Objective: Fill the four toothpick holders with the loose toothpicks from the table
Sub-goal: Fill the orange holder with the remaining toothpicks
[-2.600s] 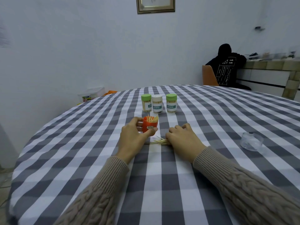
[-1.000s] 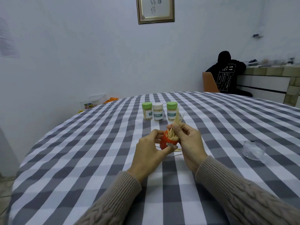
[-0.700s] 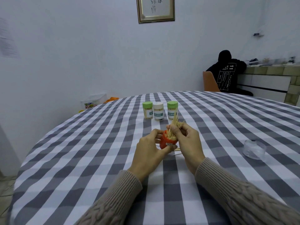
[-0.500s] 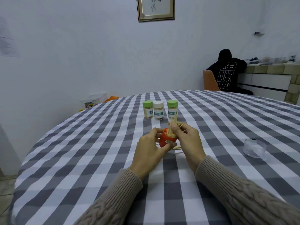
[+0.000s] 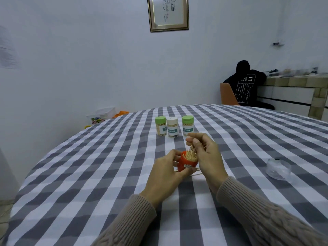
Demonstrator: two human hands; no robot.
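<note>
Head view shows the right hand (image 5: 206, 157) with its fingers curled, pinching a small bunch of toothpicks (image 5: 192, 149) near their upper ends and feeding the lower ends into the mouth of the orange holder (image 5: 186, 163). The left hand (image 5: 166, 172) grips that holder around its side, thumb in front, just above the checked tablecloth (image 5: 106, 174). Toothpicks are light, thin and stiff but snap easily and slide apart, so I judge a loose pinch high on the bunch best, letting them drop in together. A few loose toothpicks (image 5: 195, 172) lie on the cloth under the hands. Beyond the hands stand three capped holders (image 5: 172, 126) in a row, and a clear lid (image 5: 278, 168) rests well off to the right.
</note>
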